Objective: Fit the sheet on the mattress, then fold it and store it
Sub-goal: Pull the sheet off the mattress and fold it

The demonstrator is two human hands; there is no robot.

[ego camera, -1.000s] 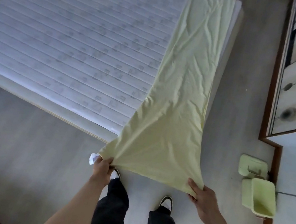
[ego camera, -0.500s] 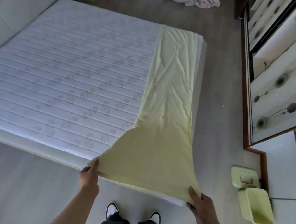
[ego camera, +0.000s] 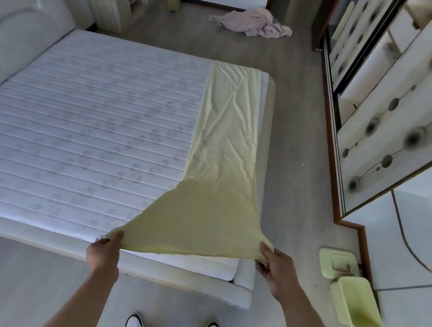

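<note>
A pale yellow sheet [ego camera: 223, 147], folded into a long strip, lies along the right side of the white quilted mattress [ego camera: 82, 125]. Its near end is lifted off the mattress and stretched between my hands over the near right corner. My left hand [ego camera: 104, 251] pinches the near left corner of the sheet. At the near right corner my right hand [ego camera: 275, 266] grips the bunched cloth. The far end of the strip reaches the mattress's far edge.
A white padded headboard [ego camera: 14, 18] stands at the left. Mirrored wardrobe doors [ego camera: 403, 114] line the right wall. A light green bin [ego camera: 357, 301] with its lid lies on the floor at the right. A wooden nightstand [ego camera: 118, 3] and a pink cloth heap [ego camera: 251, 23] are beyond the bed.
My view has tilted up and both hands have carried the sheet's near end forward, from above the floor to over the mattress's near right corner. The hands have spread wider apart.
</note>
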